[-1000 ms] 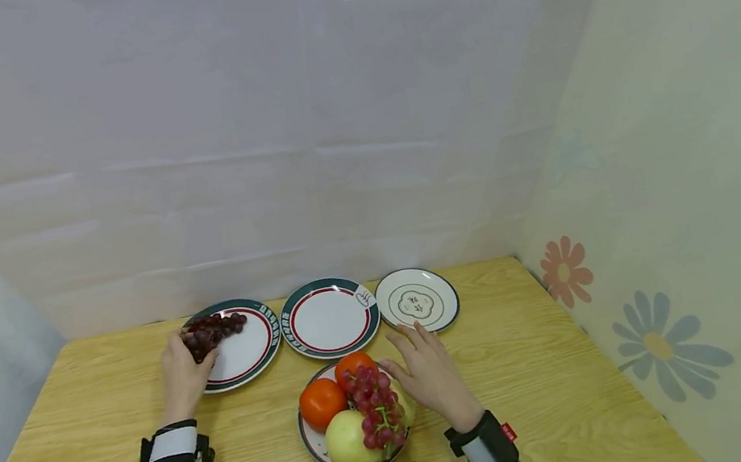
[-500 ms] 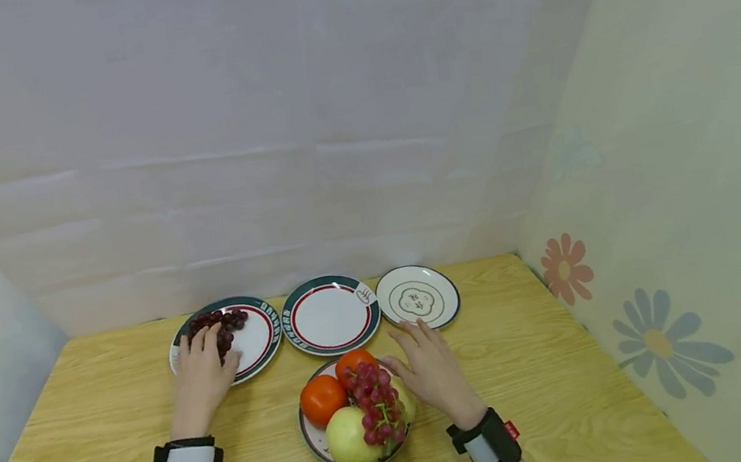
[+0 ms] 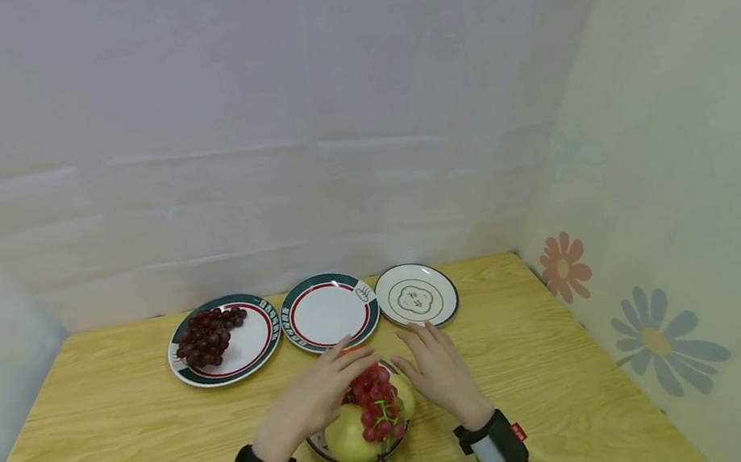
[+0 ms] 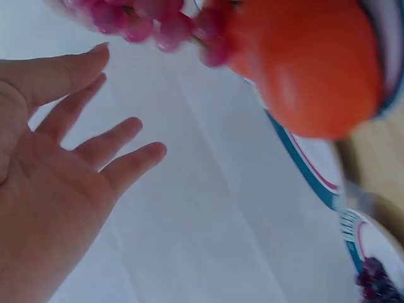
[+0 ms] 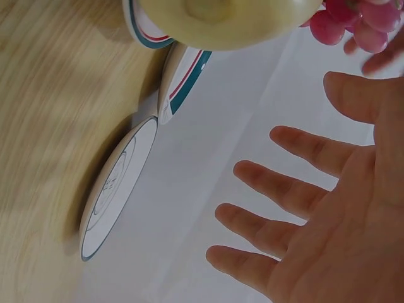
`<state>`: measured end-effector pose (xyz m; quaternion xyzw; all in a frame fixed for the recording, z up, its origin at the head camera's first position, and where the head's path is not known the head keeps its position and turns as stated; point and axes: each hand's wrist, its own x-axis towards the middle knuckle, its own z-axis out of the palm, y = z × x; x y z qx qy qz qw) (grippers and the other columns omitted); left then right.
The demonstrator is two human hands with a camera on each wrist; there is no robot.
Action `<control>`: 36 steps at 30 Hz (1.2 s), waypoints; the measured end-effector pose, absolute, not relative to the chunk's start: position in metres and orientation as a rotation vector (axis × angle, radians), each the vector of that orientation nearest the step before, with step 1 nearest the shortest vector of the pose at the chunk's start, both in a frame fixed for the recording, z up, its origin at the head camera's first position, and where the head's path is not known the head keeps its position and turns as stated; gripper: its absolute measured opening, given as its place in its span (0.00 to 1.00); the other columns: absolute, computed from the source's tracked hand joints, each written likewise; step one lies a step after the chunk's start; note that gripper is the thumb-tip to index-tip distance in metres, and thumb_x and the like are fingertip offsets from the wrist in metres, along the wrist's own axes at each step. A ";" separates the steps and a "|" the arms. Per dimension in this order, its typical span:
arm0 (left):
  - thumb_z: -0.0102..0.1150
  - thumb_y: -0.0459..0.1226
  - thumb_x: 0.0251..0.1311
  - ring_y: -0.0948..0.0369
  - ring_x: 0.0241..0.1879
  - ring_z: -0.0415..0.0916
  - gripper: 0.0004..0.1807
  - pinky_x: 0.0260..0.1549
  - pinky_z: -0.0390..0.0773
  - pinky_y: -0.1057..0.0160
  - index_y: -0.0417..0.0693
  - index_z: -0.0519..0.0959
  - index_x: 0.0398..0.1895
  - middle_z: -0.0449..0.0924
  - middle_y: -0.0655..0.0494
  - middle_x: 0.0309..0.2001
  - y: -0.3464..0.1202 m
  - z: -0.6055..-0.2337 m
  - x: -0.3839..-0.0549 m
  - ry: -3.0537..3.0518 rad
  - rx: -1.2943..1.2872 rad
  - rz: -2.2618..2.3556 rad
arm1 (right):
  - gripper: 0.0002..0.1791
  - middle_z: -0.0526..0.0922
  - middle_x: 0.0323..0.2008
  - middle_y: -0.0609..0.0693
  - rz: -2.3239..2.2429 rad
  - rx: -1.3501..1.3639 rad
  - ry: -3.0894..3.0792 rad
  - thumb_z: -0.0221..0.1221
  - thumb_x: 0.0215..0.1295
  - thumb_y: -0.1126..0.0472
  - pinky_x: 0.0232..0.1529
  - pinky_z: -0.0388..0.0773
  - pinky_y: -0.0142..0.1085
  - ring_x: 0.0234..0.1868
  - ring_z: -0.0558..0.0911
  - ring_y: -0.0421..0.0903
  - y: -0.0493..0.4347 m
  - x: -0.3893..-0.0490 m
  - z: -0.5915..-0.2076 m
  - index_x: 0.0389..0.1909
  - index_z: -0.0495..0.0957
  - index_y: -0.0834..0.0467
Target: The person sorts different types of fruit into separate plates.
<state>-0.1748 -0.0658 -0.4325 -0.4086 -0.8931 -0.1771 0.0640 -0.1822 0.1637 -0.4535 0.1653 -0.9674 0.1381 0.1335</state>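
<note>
The left hand [image 3: 313, 397] and right hand [image 3: 442, 376], fingers [image 5: 278, 185] extended and empty, hover near the fruit bowl's [image 3: 319, 442] pink grapes [image 3: 379, 408]

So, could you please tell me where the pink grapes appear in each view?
Head: pink grapes at the lower middle.
Left wrist: pink grapes along the top edge, left of centre.
Right wrist: pink grapes in the top right corner.
Shared landmark: the middle teal-rimmed plate, partly visible in both wrist views.
</note>
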 end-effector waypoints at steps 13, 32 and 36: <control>0.66 0.25 0.48 0.54 0.56 0.69 0.29 0.55 0.73 0.52 0.59 0.76 0.53 0.76 0.59 0.54 -0.039 -0.428 -0.179 -2.718 -1.315 -0.090 | 0.20 0.83 0.44 0.60 0.581 0.447 -2.993 0.56 0.66 0.59 0.31 0.78 0.40 0.37 0.84 0.51 0.171 -0.189 -0.471 0.56 0.74 0.63; 0.65 0.25 0.47 0.61 0.38 0.58 0.21 0.34 0.63 0.69 0.53 0.70 0.39 0.71 0.62 0.36 -0.064 -0.436 -0.188 -2.658 -1.211 -0.659 | 0.11 0.83 0.29 0.53 0.909 0.682 -3.006 0.53 0.56 0.74 0.26 0.66 0.27 0.25 0.71 0.38 0.176 -0.217 -0.512 0.33 0.83 0.63; 0.61 0.23 0.50 0.60 0.36 0.58 0.18 0.35 0.63 0.66 0.49 0.70 0.38 0.70 0.58 0.37 -0.079 -0.436 -0.192 -2.677 -1.134 -0.703 | 0.10 0.82 0.29 0.53 0.915 0.652 -3.028 0.54 0.58 0.73 0.25 0.65 0.27 0.25 0.70 0.39 0.177 -0.217 -0.512 0.34 0.83 0.63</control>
